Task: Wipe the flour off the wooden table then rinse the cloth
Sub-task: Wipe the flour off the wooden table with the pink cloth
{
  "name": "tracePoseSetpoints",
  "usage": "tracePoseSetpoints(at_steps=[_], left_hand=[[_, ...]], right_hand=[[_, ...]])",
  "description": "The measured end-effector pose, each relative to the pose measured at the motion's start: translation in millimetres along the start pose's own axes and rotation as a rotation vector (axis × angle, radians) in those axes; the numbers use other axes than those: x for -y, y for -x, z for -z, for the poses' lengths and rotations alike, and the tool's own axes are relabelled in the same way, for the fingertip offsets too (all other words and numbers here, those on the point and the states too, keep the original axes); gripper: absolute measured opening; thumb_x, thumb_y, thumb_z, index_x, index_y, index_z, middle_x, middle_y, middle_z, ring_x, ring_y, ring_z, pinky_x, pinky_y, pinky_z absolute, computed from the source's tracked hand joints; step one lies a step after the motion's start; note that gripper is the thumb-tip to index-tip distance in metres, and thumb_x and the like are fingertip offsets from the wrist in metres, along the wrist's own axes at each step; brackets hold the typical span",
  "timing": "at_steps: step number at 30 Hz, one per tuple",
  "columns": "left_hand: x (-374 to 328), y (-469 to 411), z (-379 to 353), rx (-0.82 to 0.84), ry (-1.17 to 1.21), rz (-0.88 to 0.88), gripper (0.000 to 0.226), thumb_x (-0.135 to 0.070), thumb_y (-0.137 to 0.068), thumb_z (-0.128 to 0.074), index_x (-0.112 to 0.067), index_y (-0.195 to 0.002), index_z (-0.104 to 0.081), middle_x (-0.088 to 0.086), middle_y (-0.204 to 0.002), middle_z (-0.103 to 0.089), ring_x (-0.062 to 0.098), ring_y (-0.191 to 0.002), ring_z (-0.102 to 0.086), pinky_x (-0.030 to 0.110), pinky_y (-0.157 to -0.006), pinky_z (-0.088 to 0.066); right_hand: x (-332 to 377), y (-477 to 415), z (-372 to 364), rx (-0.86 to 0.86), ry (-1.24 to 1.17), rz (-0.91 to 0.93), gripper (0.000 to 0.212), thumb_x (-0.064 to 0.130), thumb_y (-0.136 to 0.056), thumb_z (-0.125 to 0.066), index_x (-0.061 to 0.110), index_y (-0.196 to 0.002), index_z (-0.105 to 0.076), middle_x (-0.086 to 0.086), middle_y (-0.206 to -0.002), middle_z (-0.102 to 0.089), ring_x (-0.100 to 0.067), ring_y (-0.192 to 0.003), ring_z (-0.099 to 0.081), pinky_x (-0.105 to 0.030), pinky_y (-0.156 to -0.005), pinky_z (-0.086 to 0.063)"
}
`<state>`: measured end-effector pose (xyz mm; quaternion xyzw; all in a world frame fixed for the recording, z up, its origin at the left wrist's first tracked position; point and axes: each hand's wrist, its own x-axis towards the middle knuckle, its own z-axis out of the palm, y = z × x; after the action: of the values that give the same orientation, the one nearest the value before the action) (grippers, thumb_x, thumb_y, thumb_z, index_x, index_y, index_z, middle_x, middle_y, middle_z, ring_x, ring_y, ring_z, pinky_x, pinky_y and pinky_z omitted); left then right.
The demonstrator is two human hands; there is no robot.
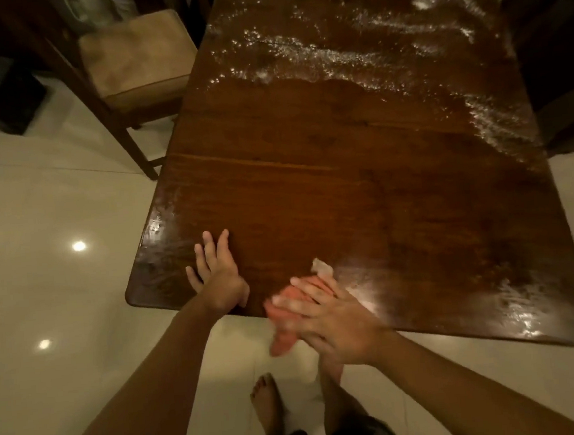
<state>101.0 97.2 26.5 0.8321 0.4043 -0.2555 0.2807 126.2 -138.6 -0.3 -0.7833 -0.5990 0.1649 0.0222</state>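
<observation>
Orange-pink soft cloth (278, 338) lies under my right hand (335, 326) at the near edge of the dark brown wooden table (310, 188), with part of it hanging past the edge. My fingers are straight and spread, so I press it flat rather than grip it, and motion blur hides how firm that press is. I judge that a fast stroke towards me could drag the cloth off the edge, and any flour it carries would fall on the pale glossy tiled floor (54, 201) by my bare feet (265, 401).

My left hand (218, 277) rests flat and open on the wood near the left corner, holding nothing. If I lean on it to reach farther, it could slide on the shiny surface.

Beyond, the white flour (335, 59) covers the far half and runs down the right side. Careless sideways sweeps could push it over the left edge, towards the tan cushioned wooden chair (135, 57).
</observation>
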Motion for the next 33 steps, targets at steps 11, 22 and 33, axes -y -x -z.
tracePoseSetpoints(at_steps=[11,22,33], left_hand=[[19.0,3.1,-1.9,0.096,0.019,-0.24,0.12,0.003,-0.07,-0.065,-0.035,-0.154,0.012,0.001,-0.157,0.037,0.025,-0.145,0.034,0.052,-0.116,0.019],[10.2,4.8,-0.1,0.137,-0.148,-0.22,0.122,-0.008,-0.072,-0.067,-0.034,-0.152,0.022,0.008,-0.153,0.044,0.031,-0.144,0.035,0.059,-0.115,0.014],[14.8,-7.0,-17.2,0.052,-0.503,-0.373,0.099,-0.084,-0.081,-0.034,-0.046,-0.141,0.035,0.017,-0.152,0.042,0.047,-0.142,0.03,0.072,-0.109,0.007]], right_hand=[[-45.6,20.9,6.2,-0.241,-0.204,-0.89,0.047,0.049,-0.106,-0.017,0.057,-0.151,-0.01,0.017,-0.166,0.0,-0.022,-0.155,0.004,-0.058,-0.121,0.004],[-15.7,42.8,-5.5,-0.178,-0.088,-0.731,0.048,0.058,-0.103,-0.015,0.06,-0.15,-0.002,0.02,-0.166,0.0,-0.022,-0.155,0.0,-0.051,-0.121,-0.005],[-68.4,7.1,12.3,-0.266,-0.195,-1.23,0.054,0.049,-0.103,-0.021,0.043,-0.156,-0.009,0.003,-0.168,-0.004,-0.041,-0.152,-0.001,-0.07,-0.116,-0.006]])
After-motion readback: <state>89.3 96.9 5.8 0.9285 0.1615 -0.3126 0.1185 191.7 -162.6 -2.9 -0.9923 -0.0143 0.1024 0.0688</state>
